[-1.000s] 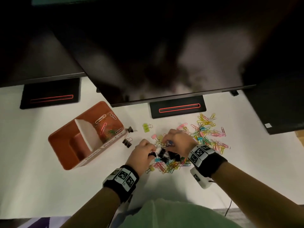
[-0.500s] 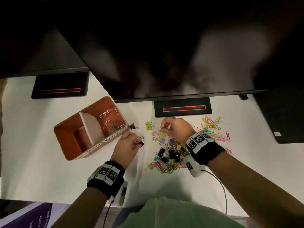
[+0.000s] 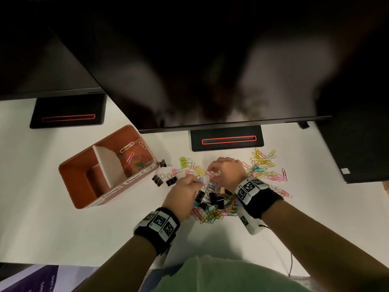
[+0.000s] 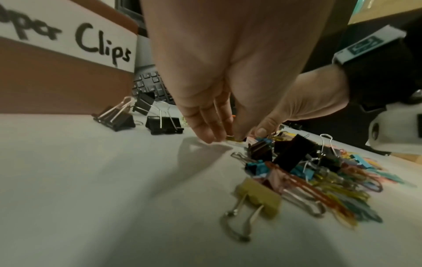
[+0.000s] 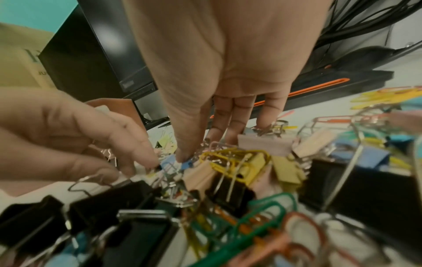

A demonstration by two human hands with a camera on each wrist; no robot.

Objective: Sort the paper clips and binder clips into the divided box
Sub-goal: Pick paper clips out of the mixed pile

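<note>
The orange divided box stands left of centre; several paper clips lie in its far compartment, and its near one looks bare. A mixed pile of clips lies between my hands. My left hand reaches into the pile's left edge, its fingers and thumb pinching a small yellowish clip. My right hand arches over the pile's far edge. Its thumb rests on a small blue binder clip, and its fingertips close on a pink paper clip.
Three black binder clips lie on the white table beside the box, with small coloured ones further right. Loose paper clips spread to the right. Dark monitors overhang the back; their stands sit close behind.
My left hand carried a black binder clip to the box's side, left it on the table and came back to the pile. My right hand shifted slightly within the pile.
</note>
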